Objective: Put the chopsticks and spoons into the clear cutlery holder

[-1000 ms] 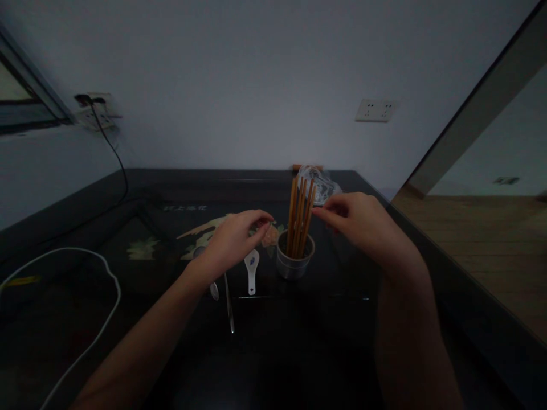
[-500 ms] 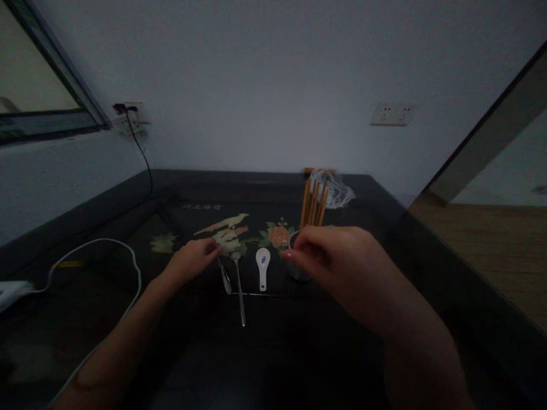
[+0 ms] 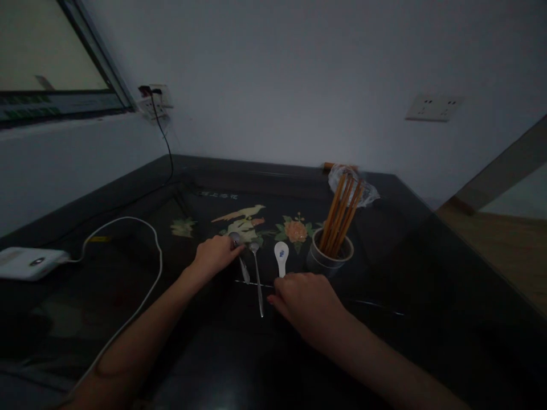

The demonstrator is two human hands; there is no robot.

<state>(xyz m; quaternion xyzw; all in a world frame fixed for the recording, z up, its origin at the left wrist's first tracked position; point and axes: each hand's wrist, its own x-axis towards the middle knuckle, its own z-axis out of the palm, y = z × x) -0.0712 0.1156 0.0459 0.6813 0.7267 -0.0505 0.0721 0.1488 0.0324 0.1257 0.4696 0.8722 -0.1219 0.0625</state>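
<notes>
My left hand (image 3: pixel 217 253) has its fingers closed on the neck of a short metal spoon (image 3: pixel 244 270), whose bowl shows just beyond the fingertips. Right of it, a long-handled metal spoon (image 3: pixel 258 285) lies untouched on the dark tabletop. A white soup spoon (image 3: pixel 281 255) with a small blue mark lies further right. My right hand (image 3: pixel 310 302) is at the lower end of its handle, fingers curled round it; the handle's tip is hidden. Behind that hand stands a cup (image 3: pixel 314 259) with a pale rim, holding several wooden chopsticks (image 3: pixel 341 219) that lean to the right.
A clear plastic bag (image 3: pixel 368 195) lies at the table's back edge by the wall. On the left, a white power bank (image 3: pixel 32 263) has a white cable (image 3: pixel 160 259) looping toward my left arm. A black cord (image 3: pixel 164 136) hangs from the wall socket.
My right hand has left the cup of chopsticks and come left and nearer, to the white soup spoon's handle. My left hand stays at the short metal spoon. The view has shifted slightly.
</notes>
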